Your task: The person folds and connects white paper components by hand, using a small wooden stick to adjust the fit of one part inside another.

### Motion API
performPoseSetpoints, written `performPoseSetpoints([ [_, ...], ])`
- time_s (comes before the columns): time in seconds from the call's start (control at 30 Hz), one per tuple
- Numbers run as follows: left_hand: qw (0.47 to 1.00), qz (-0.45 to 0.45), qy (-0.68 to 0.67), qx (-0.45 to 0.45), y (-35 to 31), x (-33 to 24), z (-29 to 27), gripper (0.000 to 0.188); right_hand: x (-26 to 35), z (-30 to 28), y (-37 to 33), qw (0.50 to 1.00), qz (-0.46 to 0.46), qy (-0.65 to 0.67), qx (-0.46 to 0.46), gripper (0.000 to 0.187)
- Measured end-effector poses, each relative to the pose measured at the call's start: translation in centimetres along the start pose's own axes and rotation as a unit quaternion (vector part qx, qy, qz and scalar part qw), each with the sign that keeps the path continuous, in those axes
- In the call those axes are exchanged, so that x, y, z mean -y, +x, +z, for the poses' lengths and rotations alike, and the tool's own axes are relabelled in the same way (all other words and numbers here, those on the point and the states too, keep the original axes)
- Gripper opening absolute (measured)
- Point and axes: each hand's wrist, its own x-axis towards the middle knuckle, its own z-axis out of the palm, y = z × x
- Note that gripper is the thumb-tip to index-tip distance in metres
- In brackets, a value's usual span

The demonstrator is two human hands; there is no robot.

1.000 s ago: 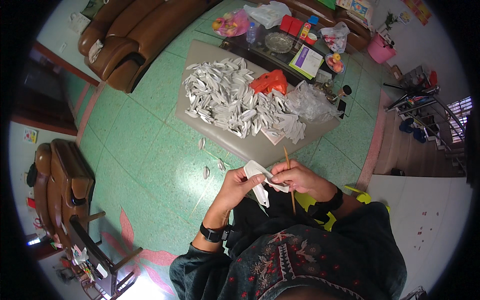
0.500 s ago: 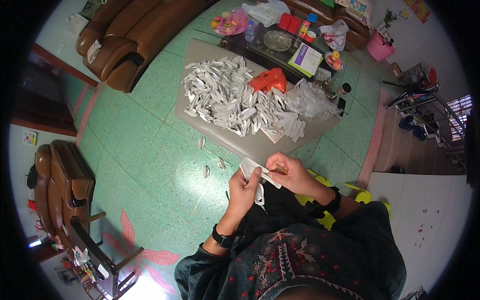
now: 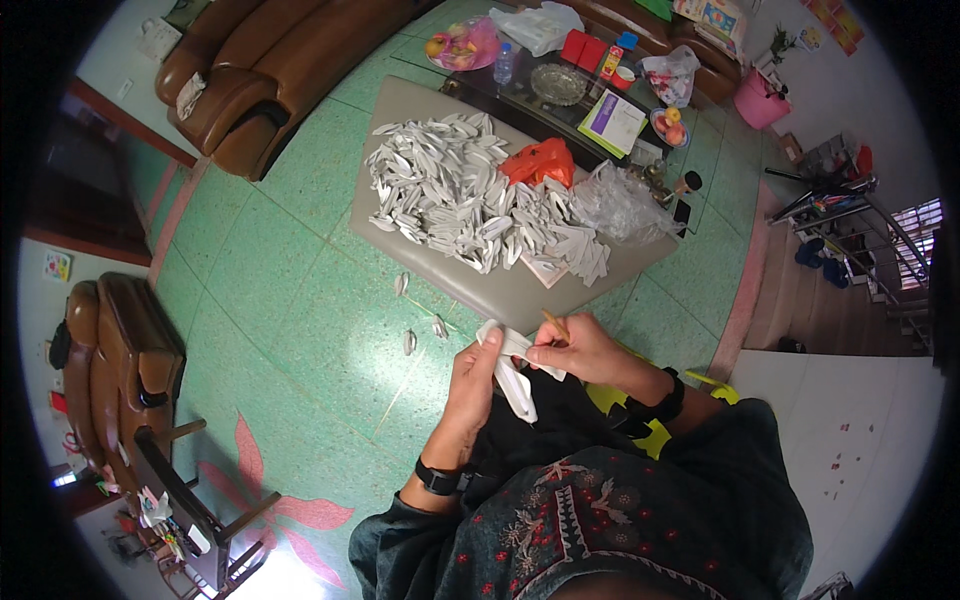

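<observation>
My left hand (image 3: pixel 474 372) grips a folded white paper piece (image 3: pixel 513 378) from the left, a tail of it hanging down over my lap. My right hand (image 3: pixel 576 348) pinches the same piece from the right and also holds a thin wooden stick (image 3: pixel 553 321) that points up and away. Both hands are close together just in front of the near edge of a grey mat (image 3: pixel 520 296). On that mat lies a big heap of folded white paper pieces (image 3: pixel 470 205).
An orange bag (image 3: pixel 538 160) and a clear plastic bag (image 3: pixel 622 203) lie on the mat's far side. Three white pieces (image 3: pixel 410 341) lie loose on the green tiled floor. A dark glass table (image 3: pixel 560 75) with clutter stands behind; brown sofas (image 3: pixel 250 70) at left.
My right hand has swung the stick from hanging down beside the paper to pointing up. Both hands shifted slightly on the piece, staying together over my lap.
</observation>
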Motion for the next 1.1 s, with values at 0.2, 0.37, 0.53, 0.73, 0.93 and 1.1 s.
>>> performPoseSetpoints([
  [0.2,0.986,0.061,0.11,0.11,-0.5,-1.1,-0.7,0.015,0.6,-0.3,0.1,0.999,-0.004,0.035,0.035,0.013],
  [0.37,0.993,0.067,0.087,0.039,-0.8,-1.5,-0.1,0.015,1.0,-0.3,-0.3,0.987,0.032,0.157,-0.009,0.009],
  [0.53,0.989,0.079,0.12,0.037,-0.3,-1.1,-0.2,0.015,-0.1,0.0,-0.5,0.987,-0.013,0.162,-0.005,0.009],
  [0.73,0.984,0.084,0.155,0.021,-0.4,-1.2,-0.5,0.017,1.8,0.3,-0.8,0.999,-0.03,0.031,-0.001,0.012],
  [0.93,0.987,0.077,0.134,0.045,-0.6,-2.1,-0.4,0.016,2.5,0.6,-0.8,0.999,-0.026,0.008,-0.021,0.014],
  [1.1,0.989,0.069,0.118,0.057,-0.5,-2.1,-0.5,0.018,3.1,0.8,-0.7,0.999,-0.014,-0.044,-0.026,0.015],
])
